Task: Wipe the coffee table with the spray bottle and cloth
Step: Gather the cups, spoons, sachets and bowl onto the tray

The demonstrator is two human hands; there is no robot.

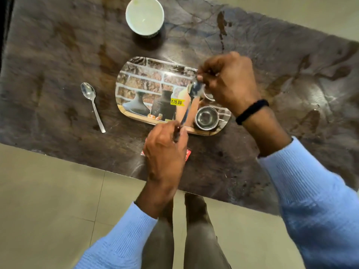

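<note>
The dark brown marble coffee table (262, 61) fills the upper view. No spray bottle or cloth is in view. My left hand (165, 150) grips the handle of a steel spoon (195, 88) whose bowl hangs over the printed tray (136, 78). My right hand (227, 78) hovers over the tray's right part with fingers curled. It seems to hold a small steel cup, of which only a curved rim (210, 97) shows under the palm.
Another small steel cup (206, 117) stands on the tray's near right corner. A second spoon (92, 102) lies on the table to the left. A white cup (144, 15) stands at the far edge. A red packet (188, 154) peeks from under my left hand.
</note>
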